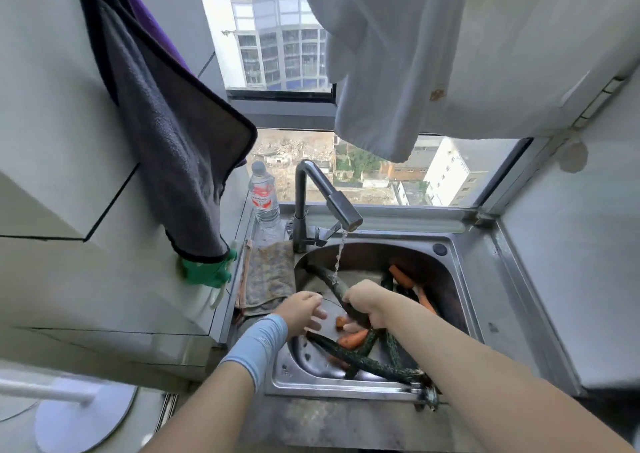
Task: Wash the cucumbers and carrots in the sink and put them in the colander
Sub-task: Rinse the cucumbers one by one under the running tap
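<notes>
My right hand (366, 300) grips a long dark green cucumber (329, 281) and holds it slanted under the water running from the tap (341, 206). My left hand (302, 310), fingers loosely spread, hovers just left of it over the steel sink (460, 279) and holds nothing. In the basin lie several more cucumbers (363, 362) crossed over each other. Carrots lie among them (351, 340) and at the far right of the basin (401, 276). No colander is in view.
A worn cloth (268, 274) lies on the sink's left ledge, with a plastic water bottle (264, 196) behind it. A grey towel (166, 123) and a green glove (207, 269) hang at the left. White cloth (398, 54) hangs overhead. A window is behind the tap.
</notes>
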`<state>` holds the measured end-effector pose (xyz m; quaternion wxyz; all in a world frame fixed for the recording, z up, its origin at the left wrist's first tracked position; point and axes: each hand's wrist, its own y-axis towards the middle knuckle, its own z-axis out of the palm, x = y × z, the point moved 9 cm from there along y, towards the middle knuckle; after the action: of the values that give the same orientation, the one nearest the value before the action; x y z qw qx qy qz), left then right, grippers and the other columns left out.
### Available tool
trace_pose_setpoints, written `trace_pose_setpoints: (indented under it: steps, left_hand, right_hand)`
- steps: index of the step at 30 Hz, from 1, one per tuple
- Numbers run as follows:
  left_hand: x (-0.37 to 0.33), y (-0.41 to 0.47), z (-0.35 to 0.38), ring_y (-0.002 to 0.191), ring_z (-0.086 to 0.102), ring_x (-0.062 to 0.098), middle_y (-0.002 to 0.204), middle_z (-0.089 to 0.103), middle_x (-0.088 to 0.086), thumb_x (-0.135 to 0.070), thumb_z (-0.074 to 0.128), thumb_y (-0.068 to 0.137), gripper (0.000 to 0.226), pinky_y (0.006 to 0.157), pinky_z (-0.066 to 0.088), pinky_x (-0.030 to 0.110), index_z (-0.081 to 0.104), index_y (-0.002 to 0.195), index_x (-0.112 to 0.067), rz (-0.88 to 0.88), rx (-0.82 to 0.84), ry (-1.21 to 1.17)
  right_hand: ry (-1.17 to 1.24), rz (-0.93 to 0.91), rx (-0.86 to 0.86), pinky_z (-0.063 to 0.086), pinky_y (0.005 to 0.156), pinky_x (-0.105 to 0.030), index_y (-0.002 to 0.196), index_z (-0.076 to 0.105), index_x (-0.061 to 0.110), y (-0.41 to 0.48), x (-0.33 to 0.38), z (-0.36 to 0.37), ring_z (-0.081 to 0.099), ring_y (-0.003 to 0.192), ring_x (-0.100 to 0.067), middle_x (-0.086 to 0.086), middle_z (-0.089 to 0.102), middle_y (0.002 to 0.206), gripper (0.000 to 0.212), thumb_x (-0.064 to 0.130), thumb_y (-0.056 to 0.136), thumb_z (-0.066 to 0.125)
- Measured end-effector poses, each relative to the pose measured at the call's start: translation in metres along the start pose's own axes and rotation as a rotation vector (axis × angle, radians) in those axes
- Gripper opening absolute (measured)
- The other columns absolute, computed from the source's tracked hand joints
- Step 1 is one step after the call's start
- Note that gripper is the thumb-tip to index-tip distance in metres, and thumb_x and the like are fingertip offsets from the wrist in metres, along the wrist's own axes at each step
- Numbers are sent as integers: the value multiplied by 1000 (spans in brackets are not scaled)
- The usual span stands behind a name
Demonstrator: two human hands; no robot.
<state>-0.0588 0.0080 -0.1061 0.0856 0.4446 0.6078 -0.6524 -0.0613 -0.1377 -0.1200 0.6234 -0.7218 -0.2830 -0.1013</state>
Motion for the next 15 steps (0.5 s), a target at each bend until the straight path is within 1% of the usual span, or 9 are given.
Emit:
trace_pose_setpoints:
  steps: [2, 3, 5, 7, 8, 10, 12, 13, 15]
  left_hand:
    - [-5, 8, -6, 71, 60, 17, 95, 65, 2, -19, 42, 101, 27, 54, 42, 24, 53, 125, -10, 77, -83, -3]
    - [-8, 13, -11, 80, 63, 18, 102, 66, 2, -17, 45, 99, 28, 65, 51, 27, 55, 125, -13, 124, -140, 49]
    - [-14, 20, -11, 96, 63, 20, 111, 66, 2, -20, 49, 97, 28, 87, 53, 36, 56, 124, -18, 148, -206, 90]
    - [-16, 24, 4, 86, 60, 18, 98, 60, 1, -23, 46, 100, 19, 79, 52, 33, 53, 117, -20, 53, -139, -111]
    - [-14, 27, 17, 83, 59, 18, 97, 57, 2, -25, 44, 101, 17, 74, 51, 33, 52, 114, -16, -39, -68, -245]
    - [-15, 35, 34, 86, 61, 21, 104, 59, 8, -28, 47, 101, 26, 72, 56, 38, 56, 114, -7, -135, -6, -450]
    - [-19, 38, 41, 76, 61, 25, 92, 62, 13, -21, 49, 101, 22, 68, 57, 40, 61, 107, -4, -148, -4, -574]
    - [-18, 39, 42, 69, 59, 25, 83, 61, 13, -19, 48, 101, 20, 60, 57, 36, 61, 103, -4, -162, -8, -602]
    - [-11, 40, 39, 67, 58, 25, 79, 59, 13, -19, 41, 104, 23, 49, 54, 32, 60, 105, -6, -210, 10, -641]
  right_hand:
    - [-252, -131, -37, 45, 41, -20, 121, 54, 5, -9, 10, -14, 50, 55, -15, -9, 54, 84, 27, 1, 98, 40]
    - [-364, -199, -41, 39, 39, -19, 119, 55, 9, -14, 17, -19, 46, 54, -11, -5, 52, 82, 27, 2, 98, 40]
    - [-530, -282, -70, 37, 45, -20, 97, 51, 18, -22, 25, -29, 39, 54, -7, 3, 45, 74, 18, 3, 96, 40]
    - [-510, -286, -118, 34, 41, -20, 81, 45, 18, -16, 27, -38, 37, 53, -10, 2, 41, 69, 18, 6, 94, 45]
    - [-440, -266, -108, 33, 40, -22, 81, 46, 16, -14, 24, -37, 37, 53, -13, -2, 41, 70, 15, 8, 93, 48]
    - [-275, -265, -53, 36, 48, -29, 88, 52, 11, -4, 17, -20, 43, 57, -20, -10, 48, 73, 3, 9, 90, 50]
    - [-144, -316, -35, 51, 60, -38, 97, 63, 11, 4, 16, -3, 62, 70, -28, -13, 66, 85, 16, 8, 85, 52]
    - [-111, -340, -37, 57, 65, -40, 101, 67, 14, 9, 16, 3, 67, 77, -29, -12, 70, 90, 24, 8, 82, 53]
    - [-43, -335, 1, 60, 68, -41, 102, 72, 18, 19, 14, 10, 68, 83, -28, -9, 71, 91, 31, 13, 75, 56]
